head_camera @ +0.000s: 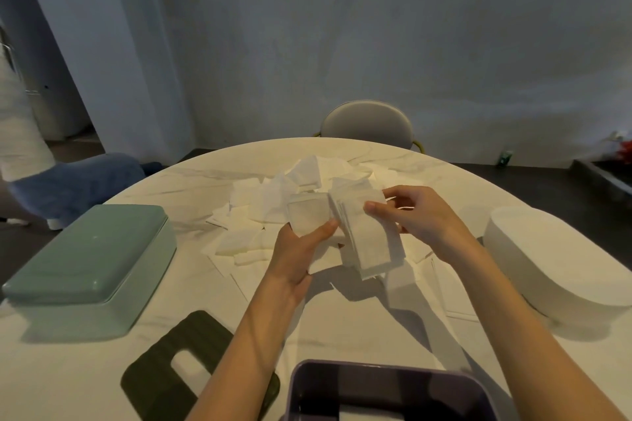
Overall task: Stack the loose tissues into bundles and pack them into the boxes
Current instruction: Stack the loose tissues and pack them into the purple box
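A bundle of white tissues (369, 243) is held above the table's middle. My left hand (297, 256) grips its left side from below, thumb on top. My right hand (420, 215) pinches its far right edge with thumb and fingers. A heap of loose tissues (266, 202) spreads over the marble table (191, 181) behind and under the bundle. An open purple box (386, 386) sits at the near edge below my arms, with something white inside. A green box (89, 260) lies upside down on the left. A white box (554, 260) lies at the right.
A dark lid with a slot (178, 362) lies flat at the near left, beside the purple box. A grey chair (367, 123) stands behind the table. A person in white passes at the far left edge (17, 120).
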Tool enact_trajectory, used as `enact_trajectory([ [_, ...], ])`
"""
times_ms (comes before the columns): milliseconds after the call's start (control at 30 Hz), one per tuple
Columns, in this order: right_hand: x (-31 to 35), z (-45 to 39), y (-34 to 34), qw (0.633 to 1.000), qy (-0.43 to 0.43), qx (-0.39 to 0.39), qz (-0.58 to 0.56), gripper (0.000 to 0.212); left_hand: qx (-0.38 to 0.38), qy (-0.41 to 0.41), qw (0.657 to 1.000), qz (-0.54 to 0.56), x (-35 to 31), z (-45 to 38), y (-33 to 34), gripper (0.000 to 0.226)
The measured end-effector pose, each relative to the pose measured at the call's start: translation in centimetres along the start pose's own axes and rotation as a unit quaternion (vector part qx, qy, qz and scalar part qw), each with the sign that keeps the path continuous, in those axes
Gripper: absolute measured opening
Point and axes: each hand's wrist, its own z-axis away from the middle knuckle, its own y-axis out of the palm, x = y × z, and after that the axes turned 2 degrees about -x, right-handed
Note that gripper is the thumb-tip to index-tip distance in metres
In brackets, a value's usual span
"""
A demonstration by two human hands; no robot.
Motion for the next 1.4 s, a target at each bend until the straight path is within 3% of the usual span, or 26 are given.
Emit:
enact_trajectory([
  [100, -0.3, -0.2, -0.6, 1.000, -0.024, -0.003, -0.008, 0.023, -0.033, -0.010, 0.999, 0.024, 0.3, -0.5, -0.3, 0.033],
  [233, -0.5, -0.1, -1.6, 0.994, -0.039, 0.012, -0.106, 0.010, -0.054, -0.001, 0.997, 0.055, 0.4, -1.0, -0.8, 0.036],
  [333, -0.3, -0.1, -1.6, 0.977, 0.039, 0.050, -0.202, 0.011, -0.048, 0.011, 0.998, 0.049, -0.1, -0.8, -0.8, 0.029],
  [467, 0.8, -0.1, -0.2, 0.973, 0.171, 0.123, -0.094, 0.041, -0.005, 0.031, 0.999, 0.042, -0.6, -0.6, -0.8, 0.030],
  [567, 0.8, 0.4, 0.4, 0.967, 0.145, 0.184, -0.102, 0.048, 0.039, 0.055, 0.998, 0.010, -0.9, -0.6, -0.6, 0.039],
  [733, 0.7, 0.6, 0.7, 0.971, 0.103, 0.109, -0.189, 0.030, 0.044, 0.062, 0.996, -0.048, -1.4, -0.6, -0.5, 0.061],
  [867, 0.7, 0.6, 0.6, 0.971, 0.085, 0.092, -0.206, 0.033, 0.012, 0.095, 0.992, -0.080, -0.8, -0.6, -0.4, 0.043],
  [1033, 0.9, 1.2, -0.4, 0.970, 0.044, 0.096, -0.219, 0.025, -0.009, 0.112, 0.986, -0.126, -0.9, -0.7, -0.6, 0.040],
  [1100, 1.2, 1.4, -0.9, 0.975, 0.017, 0.063, -0.214, 0.018, 0.023, 0.086, 0.991, -0.099, -1.0, -0.6, -0.7, 0.032],
  [1200, 1.9, 1.5, -2.0, 0.987, -0.002, 0.055, -0.149, 0.014, 0.084, -0.053, 0.995, 0.028, -1.4, -0.3, -0.2, 0.032],
  [1300, 2.6, 1.9, -2.7, 0.982, -0.004, 0.135, -0.130, 0.017, 0.163, -0.127, 0.962, 0.176, -1.0, -0.5, 0.0, 0.058],
  [1400, 3.1, 2.5, -1.8, 0.967, 0.008, 0.203, -0.156, 0.019, 0.184, -0.170, 0.943, 0.218, 0.0, -0.9, 0.1, 0.065],
])
